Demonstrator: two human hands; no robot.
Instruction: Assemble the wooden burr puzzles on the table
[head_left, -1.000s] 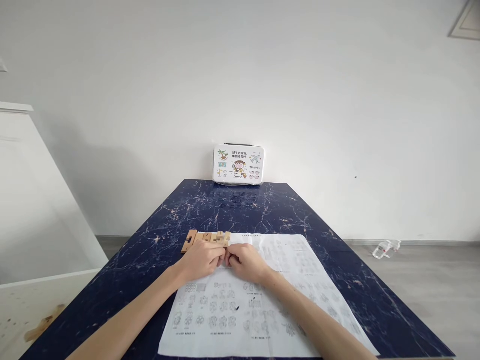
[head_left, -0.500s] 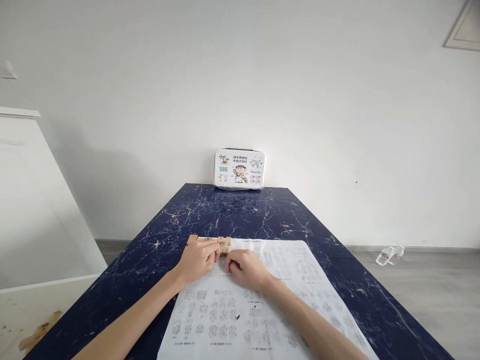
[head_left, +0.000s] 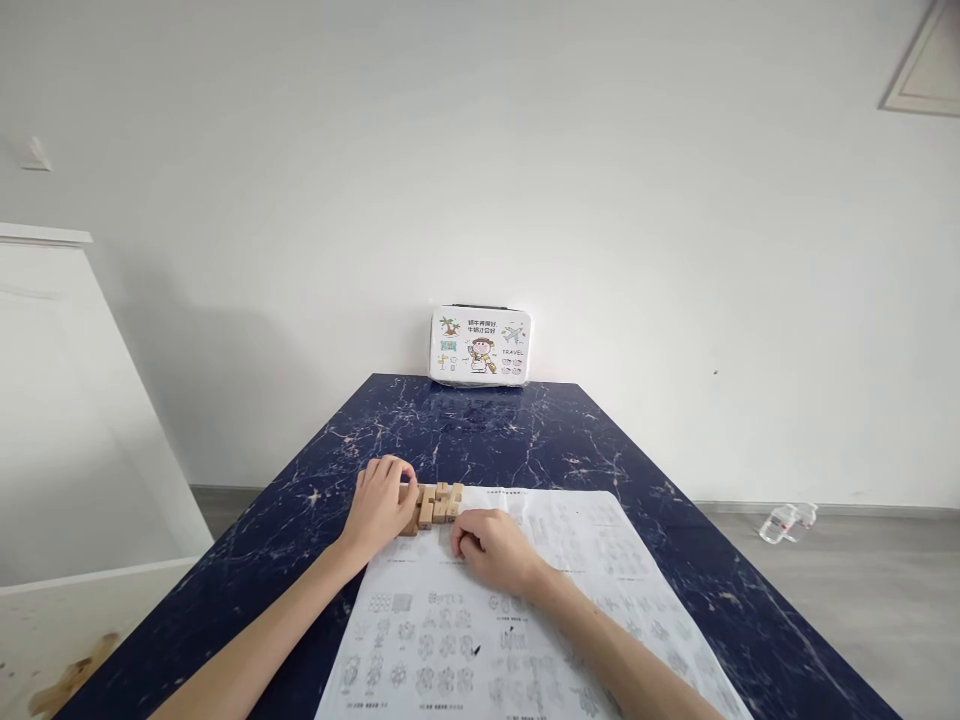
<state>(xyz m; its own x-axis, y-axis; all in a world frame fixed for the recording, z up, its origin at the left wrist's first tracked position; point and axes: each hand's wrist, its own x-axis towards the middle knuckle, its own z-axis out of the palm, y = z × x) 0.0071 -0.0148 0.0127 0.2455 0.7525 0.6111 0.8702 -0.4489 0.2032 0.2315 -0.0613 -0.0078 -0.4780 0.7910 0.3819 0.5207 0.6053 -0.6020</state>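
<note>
A row of notched wooden puzzle blocks (head_left: 436,503) lies along the far left edge of the printed paper sheet (head_left: 540,600). At the row's left end, my left hand (head_left: 380,508) is closed, its fingers and thumb curled around a brown wooden block (head_left: 409,522) that it partly hides. My right hand (head_left: 493,547) rests on the sheet just right of the row, fingers curled into a loose fist. Nothing shows between its fingers. Rows of small grey line drawings of parts cover the paper.
The sheet lies on a dark blue marbled table (head_left: 480,430). A white illustrated case (head_left: 480,346) stands at its far end against the wall. To the left is a white cabinet (head_left: 82,420); clear plastic bottles (head_left: 787,522) lie on the floor at right.
My left hand has moved left and turned upward, uncovering more of the wooden blocks. My right hand stays in nearly the same place. The whole view has shifted slightly downward in the picture.
</note>
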